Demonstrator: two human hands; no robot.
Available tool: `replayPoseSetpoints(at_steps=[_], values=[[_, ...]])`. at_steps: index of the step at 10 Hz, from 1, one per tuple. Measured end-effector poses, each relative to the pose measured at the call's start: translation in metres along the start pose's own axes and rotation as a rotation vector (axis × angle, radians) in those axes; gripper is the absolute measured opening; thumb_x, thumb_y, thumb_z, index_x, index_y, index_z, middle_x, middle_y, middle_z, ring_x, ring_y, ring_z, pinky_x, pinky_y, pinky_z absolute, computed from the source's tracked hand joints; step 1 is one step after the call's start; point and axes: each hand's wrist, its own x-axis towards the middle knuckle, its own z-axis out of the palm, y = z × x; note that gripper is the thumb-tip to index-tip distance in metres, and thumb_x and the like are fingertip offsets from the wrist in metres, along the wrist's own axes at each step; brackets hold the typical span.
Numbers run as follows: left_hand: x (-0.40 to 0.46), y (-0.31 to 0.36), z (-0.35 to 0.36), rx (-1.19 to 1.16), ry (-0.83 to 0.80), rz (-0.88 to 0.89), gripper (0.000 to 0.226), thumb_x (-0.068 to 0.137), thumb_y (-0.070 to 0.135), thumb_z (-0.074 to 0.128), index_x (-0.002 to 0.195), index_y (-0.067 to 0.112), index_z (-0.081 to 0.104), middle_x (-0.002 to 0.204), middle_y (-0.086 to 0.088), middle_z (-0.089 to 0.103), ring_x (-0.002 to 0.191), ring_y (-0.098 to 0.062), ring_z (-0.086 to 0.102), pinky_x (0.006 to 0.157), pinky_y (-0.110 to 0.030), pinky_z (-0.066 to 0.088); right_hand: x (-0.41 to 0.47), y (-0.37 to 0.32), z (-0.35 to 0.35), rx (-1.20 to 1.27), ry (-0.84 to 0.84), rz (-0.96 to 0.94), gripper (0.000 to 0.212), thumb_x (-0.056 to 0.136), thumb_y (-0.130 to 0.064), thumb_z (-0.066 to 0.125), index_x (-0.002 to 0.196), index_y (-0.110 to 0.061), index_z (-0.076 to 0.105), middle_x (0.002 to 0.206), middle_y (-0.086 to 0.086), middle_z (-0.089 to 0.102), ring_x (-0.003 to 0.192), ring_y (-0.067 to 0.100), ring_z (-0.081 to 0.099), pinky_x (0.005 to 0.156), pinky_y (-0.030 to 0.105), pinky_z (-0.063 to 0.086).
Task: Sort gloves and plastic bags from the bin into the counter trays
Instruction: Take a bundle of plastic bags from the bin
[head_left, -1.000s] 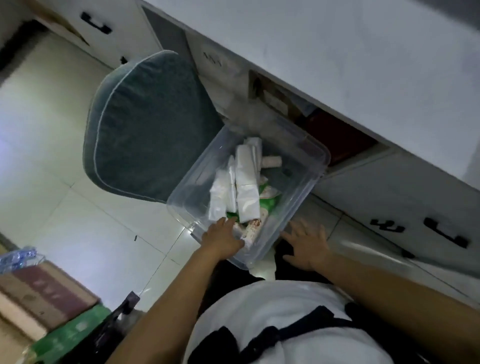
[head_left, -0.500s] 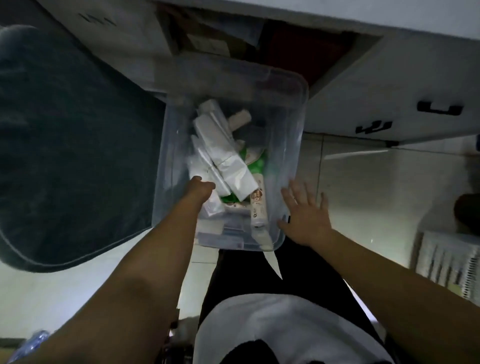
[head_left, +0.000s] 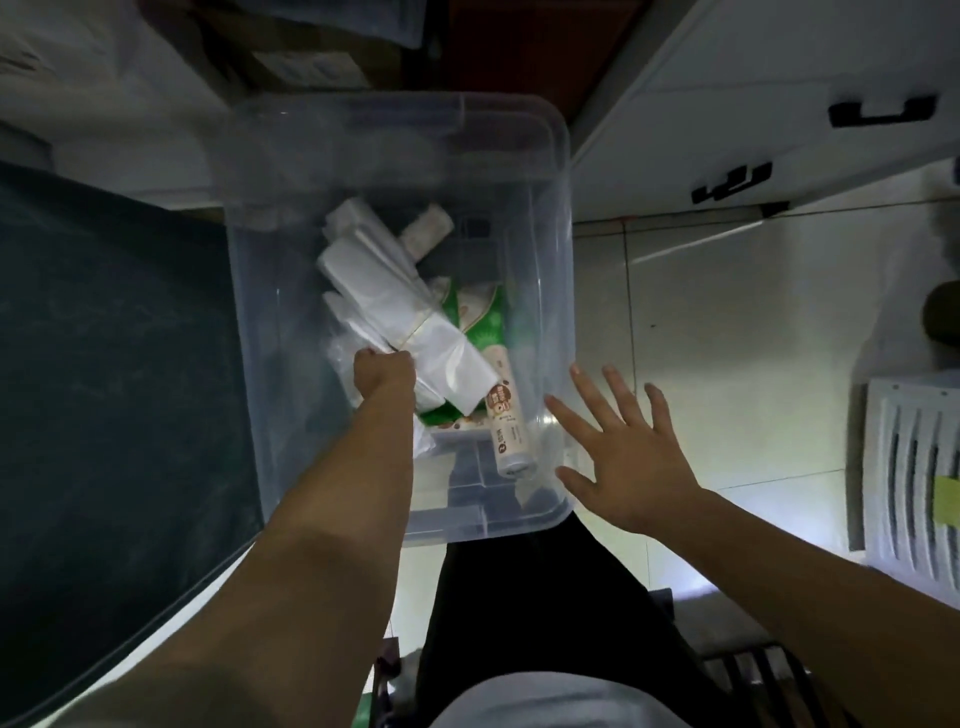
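A clear plastic bin (head_left: 558, 171) stands on the floor below me. Inside lie white bundles of folded plastic bags (head_left: 384, 296), a green and white packet (head_left: 480, 322) and a cream roll with a brown label (head_left: 506, 431). My left hand (head_left: 383, 375) is down in the bin, fingers curled on a white bag bundle at its banded middle. My right hand (head_left: 623, 447) hovers with fingers spread at the bin's near right corner, holding nothing.
A dark green cushioned chair (head_left: 119, 395) sits against the bin's left side. White cabinet doors with black handles (head_left: 883, 111) are at the upper right. A white slatted panel (head_left: 914, 478) lies on the tiled floor to the right. My dark trousers are directly below the bin.
My head has come over the bin, so it fills more of the view. My left hand has reached deeper in and closed on a white bundle. My right hand stays spread by the corner.
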Motion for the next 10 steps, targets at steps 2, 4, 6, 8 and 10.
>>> replayPoseSetpoints(at_steps=[2,4,6,8,10], values=[[-0.019,-0.004,-0.027,0.664,-0.053,0.169,0.047,0.093,0.038,0.060,0.136,0.021,0.048,0.139,0.003,0.052,0.129,-0.018,0.049,0.102,-0.026,0.038,-0.005,-0.001,-0.010,0.038,0.035,-0.013,0.073,0.093,-0.070,0.026,0.154,-0.045,-0.007,0.165,-0.005,-0.018,0.150,0.027,-0.022,0.117,0.057,-0.013],[-0.086,0.004,-0.071,-0.265,-0.098,-0.122,0.040,0.092,0.003,0.058,0.131,0.004,0.050,0.119,-0.016,0.057,0.089,-0.034,0.061,0.093,-0.047,0.054,-0.022,-0.007,-0.049,0.198,0.069,-0.025,0.070,0.094,-0.062,0.041,0.155,-0.042,0.014,0.167,-0.003,-0.003,0.152,0.024,-0.014,0.118,0.056,-0.005],[-0.163,0.002,-0.121,-0.384,-0.343,0.141,0.029,0.086,-0.005,0.062,0.108,0.013,0.059,0.090,-0.003,0.066,0.078,-0.021,0.063,0.058,-0.032,0.056,-0.040,-0.020,-0.111,0.723,0.080,-0.105,0.064,0.089,-0.047,0.067,0.147,-0.032,0.043,0.152,-0.007,0.041,0.145,0.016,0.030,0.111,0.022,0.029],[-0.264,0.004,-0.152,-0.590,-0.401,0.314,0.032,0.085,-0.007,0.061,0.107,0.016,0.069,0.105,-0.009,0.075,0.087,-0.025,0.072,0.069,-0.038,0.059,-0.067,-0.019,-0.179,1.238,-0.115,-0.162,0.038,0.086,-0.023,0.075,0.122,-0.029,0.065,0.128,0.003,0.064,0.110,0.014,0.062,0.089,0.031,0.049],[-0.331,0.000,-0.146,-0.822,-0.380,0.321,0.036,0.091,0.000,0.061,0.121,0.019,0.063,0.114,-0.008,0.073,0.102,-0.030,0.070,0.081,-0.044,0.058,-0.083,-0.020,-0.204,1.305,-0.235,-0.279,0.039,0.090,-0.015,0.071,0.126,-0.023,0.063,0.123,0.007,0.067,0.106,0.024,0.067,0.081,0.039,0.057]])
